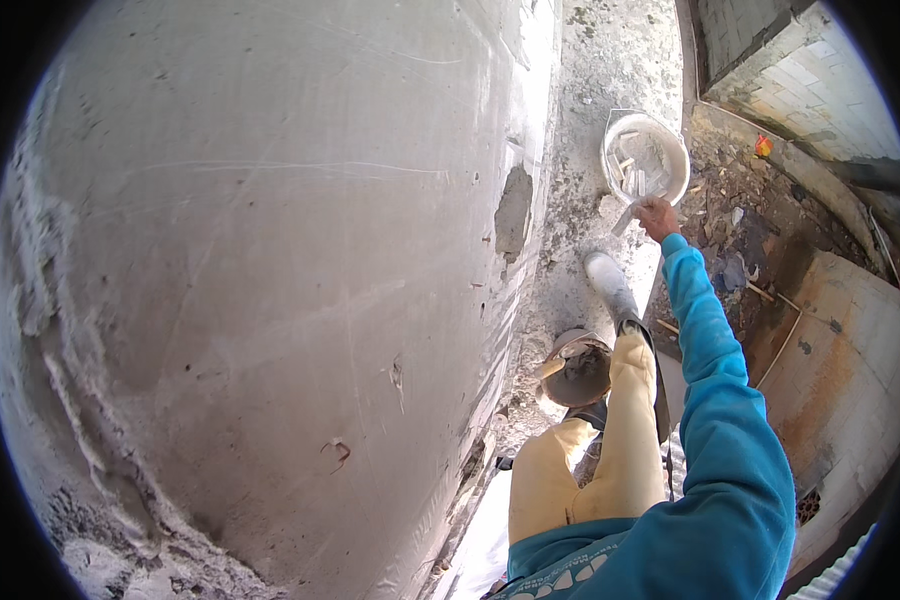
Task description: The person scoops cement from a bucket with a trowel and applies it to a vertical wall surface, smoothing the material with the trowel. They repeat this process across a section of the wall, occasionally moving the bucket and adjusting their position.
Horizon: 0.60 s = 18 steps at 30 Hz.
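My right arm in a blue sleeve reaches forward, and my right hand (655,217) is closed at the near rim of a white bucket (681,165). From its fingers a flat pale strip (624,219) sticks out to the left; its exact kind is too small to make out. Several pale, stick-like pieces (630,178) lie inside the bucket, whose wire handle leans at the far side. My left hand is out of view.
A large grey plastered wall (300,260) fills the left, with a darker patch (513,212). By my boots (610,283) stands a dark bucket (582,378) holding a yellow-handled tool (550,368). Rubble (735,220) and block walls (810,90) lie right of the narrow ledge.
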Each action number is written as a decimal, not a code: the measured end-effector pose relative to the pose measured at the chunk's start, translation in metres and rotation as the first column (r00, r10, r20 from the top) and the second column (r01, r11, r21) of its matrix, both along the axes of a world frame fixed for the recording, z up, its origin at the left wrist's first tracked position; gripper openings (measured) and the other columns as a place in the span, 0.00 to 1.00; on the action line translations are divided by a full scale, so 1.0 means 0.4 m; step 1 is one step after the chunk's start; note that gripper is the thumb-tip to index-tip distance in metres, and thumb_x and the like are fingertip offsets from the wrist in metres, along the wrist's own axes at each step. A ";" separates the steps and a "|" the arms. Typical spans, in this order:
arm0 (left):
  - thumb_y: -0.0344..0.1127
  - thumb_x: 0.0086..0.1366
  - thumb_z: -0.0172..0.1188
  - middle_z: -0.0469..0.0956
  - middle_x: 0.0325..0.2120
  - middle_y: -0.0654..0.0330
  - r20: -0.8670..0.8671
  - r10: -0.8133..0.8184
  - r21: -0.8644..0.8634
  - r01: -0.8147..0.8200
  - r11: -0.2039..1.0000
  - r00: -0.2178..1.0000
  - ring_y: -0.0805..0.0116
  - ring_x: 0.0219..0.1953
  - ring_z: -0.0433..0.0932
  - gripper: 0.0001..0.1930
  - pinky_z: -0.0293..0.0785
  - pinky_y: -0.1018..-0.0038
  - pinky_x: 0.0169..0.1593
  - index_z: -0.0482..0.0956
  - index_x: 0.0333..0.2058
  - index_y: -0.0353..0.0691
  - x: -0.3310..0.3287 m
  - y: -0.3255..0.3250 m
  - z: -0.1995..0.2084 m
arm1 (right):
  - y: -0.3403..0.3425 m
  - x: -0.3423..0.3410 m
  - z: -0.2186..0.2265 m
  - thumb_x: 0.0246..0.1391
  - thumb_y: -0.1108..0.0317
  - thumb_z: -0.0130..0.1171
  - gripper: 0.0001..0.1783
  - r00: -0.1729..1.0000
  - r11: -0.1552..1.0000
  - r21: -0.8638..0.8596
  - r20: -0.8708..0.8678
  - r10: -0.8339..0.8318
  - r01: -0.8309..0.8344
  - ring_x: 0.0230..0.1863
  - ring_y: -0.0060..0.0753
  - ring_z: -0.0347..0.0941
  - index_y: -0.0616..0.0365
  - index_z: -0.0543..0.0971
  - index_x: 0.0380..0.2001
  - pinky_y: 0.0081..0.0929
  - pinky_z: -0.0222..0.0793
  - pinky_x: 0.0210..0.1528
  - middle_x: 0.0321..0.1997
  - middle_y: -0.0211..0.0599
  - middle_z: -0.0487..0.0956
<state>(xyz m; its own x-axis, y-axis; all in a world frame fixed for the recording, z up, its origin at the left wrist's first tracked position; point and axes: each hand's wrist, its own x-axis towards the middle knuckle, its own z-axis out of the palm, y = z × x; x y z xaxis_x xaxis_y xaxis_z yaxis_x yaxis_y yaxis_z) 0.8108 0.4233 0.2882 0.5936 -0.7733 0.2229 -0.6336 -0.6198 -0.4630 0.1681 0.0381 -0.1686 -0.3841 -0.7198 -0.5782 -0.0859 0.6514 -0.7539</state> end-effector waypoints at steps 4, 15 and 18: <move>0.41 0.73 0.43 0.78 0.35 0.44 0.189 0.213 -0.112 -0.195 0.975 0.959 0.40 0.33 0.76 0.18 0.69 0.49 0.38 0.75 0.39 0.30 0.131 0.215 0.241 | 0.133 0.223 0.226 0.51 0.64 0.61 0.10 0.962 0.999 -0.030 0.269 0.051 -0.044 0.22 0.25 0.75 0.59 0.81 0.32 0.26 0.73 0.22 0.25 0.33 0.80; 0.48 0.72 0.36 0.79 0.37 0.42 -0.085 0.603 -0.628 -0.513 0.585 0.793 0.37 0.37 0.75 0.24 0.67 0.49 0.40 0.75 0.43 0.33 0.085 0.377 0.424 | 0.349 0.667 0.709 0.57 0.62 0.60 0.10 0.565 0.879 -0.066 0.743 0.359 -0.472 0.25 0.24 0.73 0.58 0.80 0.31 0.26 0.69 0.27 0.24 0.30 0.77; 0.45 0.72 0.41 0.78 0.38 0.42 -0.122 0.551 -0.705 -0.462 0.538 0.826 0.41 0.39 0.75 0.21 0.68 0.52 0.43 0.76 0.42 0.31 0.076 0.339 0.452 | 0.371 0.762 0.809 0.55 0.64 0.64 0.11 0.531 0.737 -0.047 0.663 0.527 -0.674 0.24 0.28 0.74 0.59 0.79 0.37 0.26 0.72 0.25 0.26 0.34 0.78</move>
<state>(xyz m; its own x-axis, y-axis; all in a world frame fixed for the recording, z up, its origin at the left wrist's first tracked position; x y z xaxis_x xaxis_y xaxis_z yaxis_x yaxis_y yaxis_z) 0.8411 0.5589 0.4689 0.7757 0.0535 0.6288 -0.0872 -0.9778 0.1907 0.4730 0.1866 0.1550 0.5783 -0.4889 -0.6531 -0.0975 0.7534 -0.6503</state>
